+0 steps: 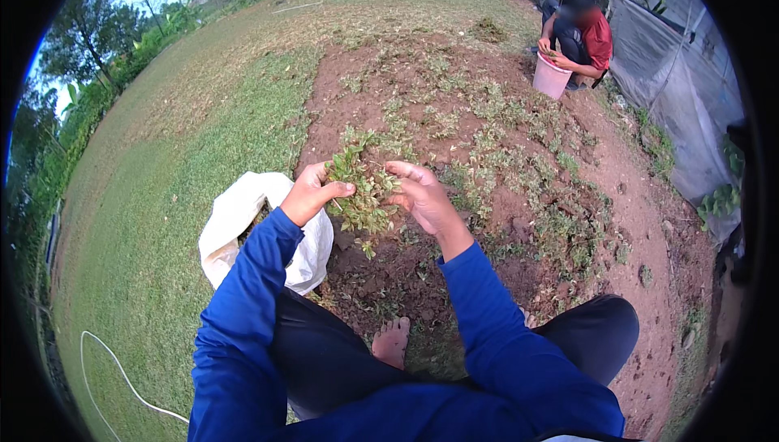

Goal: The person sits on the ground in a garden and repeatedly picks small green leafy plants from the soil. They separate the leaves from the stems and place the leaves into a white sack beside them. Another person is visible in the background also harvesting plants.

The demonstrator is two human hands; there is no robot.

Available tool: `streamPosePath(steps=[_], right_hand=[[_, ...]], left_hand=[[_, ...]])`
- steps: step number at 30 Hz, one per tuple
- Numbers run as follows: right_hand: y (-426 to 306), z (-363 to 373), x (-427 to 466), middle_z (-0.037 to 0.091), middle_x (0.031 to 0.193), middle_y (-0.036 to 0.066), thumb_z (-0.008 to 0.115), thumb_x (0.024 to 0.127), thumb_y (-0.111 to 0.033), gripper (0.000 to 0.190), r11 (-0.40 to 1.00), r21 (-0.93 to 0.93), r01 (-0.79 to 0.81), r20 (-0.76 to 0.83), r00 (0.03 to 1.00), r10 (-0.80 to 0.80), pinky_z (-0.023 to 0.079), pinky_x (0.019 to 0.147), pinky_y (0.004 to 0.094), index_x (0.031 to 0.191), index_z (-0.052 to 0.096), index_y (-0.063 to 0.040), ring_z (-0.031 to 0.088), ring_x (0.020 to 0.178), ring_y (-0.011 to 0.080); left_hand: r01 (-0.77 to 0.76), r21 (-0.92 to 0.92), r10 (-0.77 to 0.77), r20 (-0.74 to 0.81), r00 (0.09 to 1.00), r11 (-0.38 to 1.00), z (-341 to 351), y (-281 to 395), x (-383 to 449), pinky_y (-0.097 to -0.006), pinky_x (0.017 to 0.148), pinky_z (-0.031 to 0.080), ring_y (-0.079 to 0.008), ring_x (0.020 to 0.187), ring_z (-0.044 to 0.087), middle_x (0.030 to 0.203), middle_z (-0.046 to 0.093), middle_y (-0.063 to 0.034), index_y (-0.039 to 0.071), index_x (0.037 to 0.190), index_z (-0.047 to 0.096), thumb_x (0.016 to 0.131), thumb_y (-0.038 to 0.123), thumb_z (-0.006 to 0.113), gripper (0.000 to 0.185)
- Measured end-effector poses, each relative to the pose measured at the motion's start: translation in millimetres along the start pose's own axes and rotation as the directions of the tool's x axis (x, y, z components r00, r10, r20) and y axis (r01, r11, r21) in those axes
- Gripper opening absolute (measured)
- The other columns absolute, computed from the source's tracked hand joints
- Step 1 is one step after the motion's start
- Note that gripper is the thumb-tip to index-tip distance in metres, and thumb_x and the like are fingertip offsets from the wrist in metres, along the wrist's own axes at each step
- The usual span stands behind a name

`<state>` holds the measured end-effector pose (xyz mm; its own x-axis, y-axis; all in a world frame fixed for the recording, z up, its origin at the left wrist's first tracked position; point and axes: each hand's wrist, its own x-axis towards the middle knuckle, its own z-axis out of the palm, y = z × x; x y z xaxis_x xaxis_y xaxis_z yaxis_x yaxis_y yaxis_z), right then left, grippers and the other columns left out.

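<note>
A bunch of leafy green plants (365, 199) is gripped in my left hand (313, 192), thumb across its stems. My right hand (423, 199) is at the bunch's right side, fingers curled with their tips at the leaves; whether it grips any of them is unclear. Just left of and below my left hand stands a white woven sack (310, 259), its mouth open and partly hidden by my left sleeve. Under both hands lies dark, loosened soil (389, 271) with scattered plant bits.
A co-worker in red (596, 40) squats at the upper right, hands over a pink bucket (551, 79). Low plants (487, 138) spread over the soil ahead. Grass (158, 217) lies left, with a pale hose (115, 360). Grey sheeting (675, 77) runs along the right. My bare foot is below my hands.
</note>
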<state>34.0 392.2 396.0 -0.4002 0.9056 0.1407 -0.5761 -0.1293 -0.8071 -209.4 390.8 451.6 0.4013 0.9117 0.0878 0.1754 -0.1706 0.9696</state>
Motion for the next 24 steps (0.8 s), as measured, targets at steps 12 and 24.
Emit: streamPosePath(steps=[12,24], right_hand=[[20.8,-33.3,-24.4,0.069,0.110,0.006,0.076,0.086,-0.004,0.042,0.988,-0.155,0.000,-0.093,0.996,-0.014,0.052,0.085,0.0290,0.123,0.060,0.006,0.064,0.096,0.0116],[6.7,-45.2,-20.1,0.071,0.099,0.009,0.074,0.084,-0.012,0.030,0.842,-0.539,0.022,-0.083,0.993,-0.079,0.053,0.084,0.0326,0.108,0.067,0.006,0.066,0.092,0.0161]], left_hand=[[0.085,-0.212,-0.078,0.039,0.996,0.974,50.5,-20.3,16.3,-0.0309,0.090,0.050,-0.0113,0.098,0.065,0.109,0.070,-0.0038,0.002,0.119,0.064,0.087,0.010,0.074,0.034],[0.095,-0.079,-0.091,0.053,0.994,0.992,55.0,-13.9,20.6,-0.0304,0.090,0.049,-0.0105,0.096,0.063,0.106,0.070,-0.0028,0.001,0.116,0.065,0.088,0.012,0.075,0.031]])
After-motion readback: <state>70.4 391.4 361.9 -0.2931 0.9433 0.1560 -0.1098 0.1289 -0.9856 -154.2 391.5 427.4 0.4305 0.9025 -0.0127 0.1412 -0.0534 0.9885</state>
